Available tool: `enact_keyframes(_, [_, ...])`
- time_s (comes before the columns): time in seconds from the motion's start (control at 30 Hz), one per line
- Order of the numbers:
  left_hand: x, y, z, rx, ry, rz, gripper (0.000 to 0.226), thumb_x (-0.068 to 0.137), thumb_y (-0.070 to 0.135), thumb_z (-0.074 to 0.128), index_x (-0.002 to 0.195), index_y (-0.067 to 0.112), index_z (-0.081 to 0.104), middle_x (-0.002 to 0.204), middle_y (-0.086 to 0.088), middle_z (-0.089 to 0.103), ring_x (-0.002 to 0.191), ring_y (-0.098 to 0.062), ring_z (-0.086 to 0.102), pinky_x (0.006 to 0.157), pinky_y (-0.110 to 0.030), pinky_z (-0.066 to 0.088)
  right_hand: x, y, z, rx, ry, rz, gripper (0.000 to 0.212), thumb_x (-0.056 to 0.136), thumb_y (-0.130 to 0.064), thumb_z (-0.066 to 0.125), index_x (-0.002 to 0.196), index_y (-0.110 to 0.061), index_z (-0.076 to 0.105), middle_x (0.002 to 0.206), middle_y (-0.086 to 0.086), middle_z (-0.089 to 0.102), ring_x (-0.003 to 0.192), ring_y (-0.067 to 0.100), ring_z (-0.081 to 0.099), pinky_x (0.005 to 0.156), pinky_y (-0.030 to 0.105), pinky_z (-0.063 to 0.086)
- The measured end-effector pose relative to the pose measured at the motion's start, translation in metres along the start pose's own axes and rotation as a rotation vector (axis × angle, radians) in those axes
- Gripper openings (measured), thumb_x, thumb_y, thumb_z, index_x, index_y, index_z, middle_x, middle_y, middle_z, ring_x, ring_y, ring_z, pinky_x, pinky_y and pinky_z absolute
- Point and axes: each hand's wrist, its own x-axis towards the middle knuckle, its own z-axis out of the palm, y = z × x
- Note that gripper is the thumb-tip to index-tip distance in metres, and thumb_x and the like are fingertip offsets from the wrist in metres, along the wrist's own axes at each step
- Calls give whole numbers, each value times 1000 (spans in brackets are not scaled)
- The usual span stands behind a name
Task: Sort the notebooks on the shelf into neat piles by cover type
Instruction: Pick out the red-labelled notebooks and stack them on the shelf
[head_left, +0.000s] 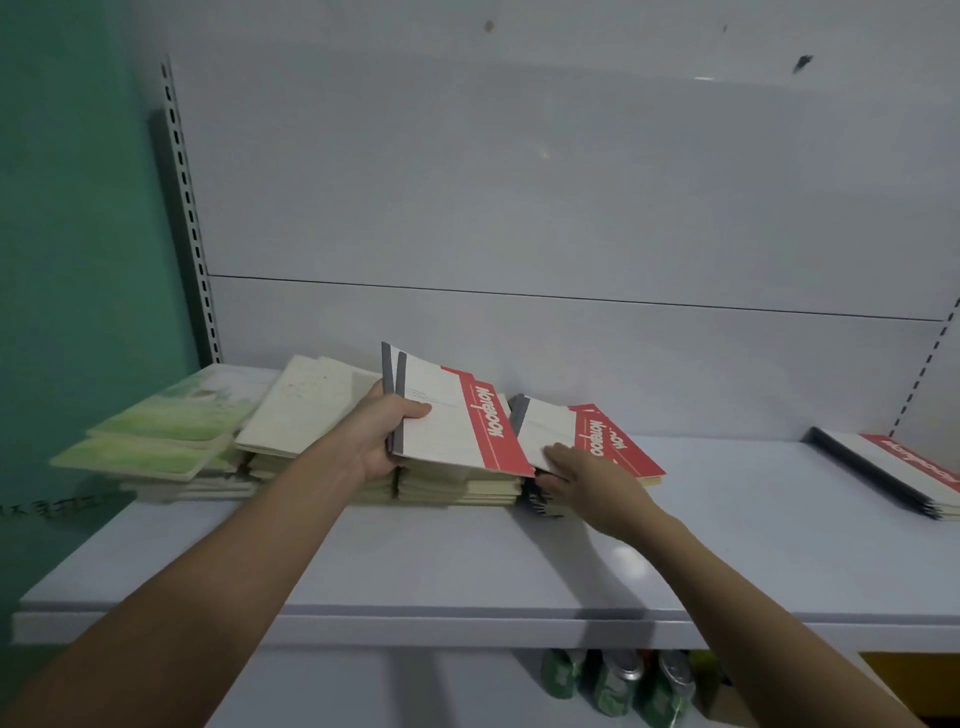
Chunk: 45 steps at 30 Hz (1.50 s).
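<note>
My left hand grips two red-and-white notebooks by their grey spines, lifted and tilted above a cream pile. My right hand lies flat, fingers spread, on another red-and-white notebook that tops a low pile just right of the cream one. A cream-covered pile sits further left, and green-covered notebooks lie at the far left of the shelf. A separate red-and-white pile rests at the right end.
The shelf's white back panel rises behind the piles, with a slotted upright at the left against a green wall. Below the shelf's front edge stand several green cans.
</note>
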Motion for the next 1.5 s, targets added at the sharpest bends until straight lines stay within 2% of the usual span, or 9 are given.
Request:
enact_keyframes(0.13, [-2,-2,-8,-33,-49,5,45,94,-9,45,130,18,48,118,-10,65,92,-26,66,68,-38,57,-17,4,-4,186,43,50,40,102,-41,37,132,-23,57,126,-2,62,112,23,58,87,32,45])
enact_keyframes(0.27, [0,-7,-3,-81,-91,-14,47,94,-9,47,133,18,46,125,-12,63,102,-31,65,71,-41,57,-23,-7,-26,514,362,156,42,103,-41,34,86,-14,62,83,8,64,78,24,57,66,35,39])
enact_keyframes(0.33, [-3,-13,8,-72,-107,-5,47,94,-9,47,133,18,46,126,-13,62,102,-32,63,74,-41,55,-31,-23,-34,569,462,119,37,104,-38,35,88,-20,63,81,-2,64,75,15,57,64,32,40])
enact_keyframes(0.5, [-18,-29,43,-101,-127,2,42,95,-5,52,132,14,47,119,-16,65,95,-31,67,68,-41,58,-67,-59,-30,270,401,-83,37,101,-42,37,128,-31,60,114,-7,69,100,15,63,81,32,50])
enact_keyframes(0.67, [-39,-33,77,-164,-140,0,25,96,34,59,119,25,55,111,-10,72,98,-34,70,69,-49,59,-99,-49,-26,148,392,-183,40,101,-41,41,137,-29,54,141,-14,52,126,9,49,95,22,41])
enact_keyframes(0.83, [-66,-58,124,-165,-90,88,45,90,-5,58,126,20,49,115,-11,68,99,-31,67,69,-44,57,-133,-5,-47,195,313,-199,39,101,-45,40,134,-33,56,139,-17,52,127,0,43,97,7,30])
enact_keyframes(1.03, [-112,-96,217,-175,-73,27,43,89,-7,58,124,14,45,112,-11,67,97,-27,67,68,-39,57,-195,101,-85,640,260,307,53,98,-41,47,146,-20,37,141,-4,50,121,16,54,102,38,46])
enact_keyframes(1.2, [-144,-122,303,-144,-96,-28,32,92,-3,58,117,14,49,108,-11,68,91,-24,67,64,-36,56,-239,160,-117,1116,110,474,26,99,-14,47,124,-12,52,107,3,69,94,17,69,80,36,59])
enact_keyframes(1.5, [-148,-159,406,-77,-29,-61,24,98,12,44,120,14,51,115,-10,67,102,-28,63,82,-41,55,-250,247,-131,1015,198,512,18,99,-20,50,117,-22,53,104,-5,67,91,14,69,77,29,58])
